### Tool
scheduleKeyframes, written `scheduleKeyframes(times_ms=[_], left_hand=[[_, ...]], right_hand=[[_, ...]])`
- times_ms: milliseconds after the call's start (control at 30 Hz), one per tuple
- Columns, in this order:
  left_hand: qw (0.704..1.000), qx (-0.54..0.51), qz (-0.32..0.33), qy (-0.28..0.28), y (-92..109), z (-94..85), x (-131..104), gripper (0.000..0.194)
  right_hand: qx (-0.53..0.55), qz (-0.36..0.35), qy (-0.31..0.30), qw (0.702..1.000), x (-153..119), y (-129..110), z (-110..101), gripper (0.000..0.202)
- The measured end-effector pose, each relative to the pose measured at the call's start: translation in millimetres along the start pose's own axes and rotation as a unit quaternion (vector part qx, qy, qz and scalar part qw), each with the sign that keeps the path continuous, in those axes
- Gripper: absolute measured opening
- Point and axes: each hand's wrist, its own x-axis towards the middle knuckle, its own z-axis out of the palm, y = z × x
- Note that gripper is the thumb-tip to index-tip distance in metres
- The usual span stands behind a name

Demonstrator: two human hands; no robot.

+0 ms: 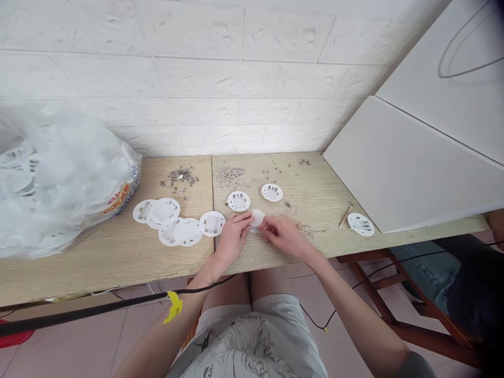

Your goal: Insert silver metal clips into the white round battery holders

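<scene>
Between my two hands, just above the table, is a round white plastic disc (258, 218) with its plain side up. My left hand (235, 231) is closed on its left edge, thumb and fingers pinching it. On the disc's right edge the fingers of my right hand (281, 232) are bent together; whether they also hold a small part is hidden. Similar discs with battery slots lie close by: one disc (239, 201) behind my left hand, another disc (272, 192) farther back, and a third disc (212, 224) left of my left hand.
Overlapping discs (187, 232) lie to the left, beside a large plastic bag (59, 194) full of white parts. Small metal pieces (183, 177) and more metal bits (230, 175) are heaped near the wall. At right are a thin stick (345, 216), a disc (361, 224) and a white panel (417, 168).
</scene>
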Motion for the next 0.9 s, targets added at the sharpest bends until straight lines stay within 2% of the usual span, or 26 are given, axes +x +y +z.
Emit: scheduleKeyframes(times_ms=[267,533,700,767,900], left_hand=[[1.000,0.003,0.004,0.007,0.5,0.4,0.0,0.025],[1.000,0.008,0.004,0.013,0.8,0.9,0.2,0.025],[1.000,0.008,0.008,0.016,0.8,1.1,0.1,0.025],[1.000,0.007,0.011,0.014,0.7,1.1,0.1,0.025],[1.000,0.005,0.012,0.018,0.2,1.1,-0.1,0.024]], right_hand=[[-0.020,0.030,0.039,0.999,-0.8,2.9,-0.5,0.014],[-0.044,0.011,0.019,0.999,2.1,-4.8,-1.7,0.015],[0.027,-0.015,-0.026,0.999,6.2,-0.2,-1.1,0.014],[0.036,-0.023,-0.025,0.999,7.0,-0.2,0.4,0.013],[-0.049,-0.020,0.014,0.998,4.8,-3.8,5.7,0.012]])
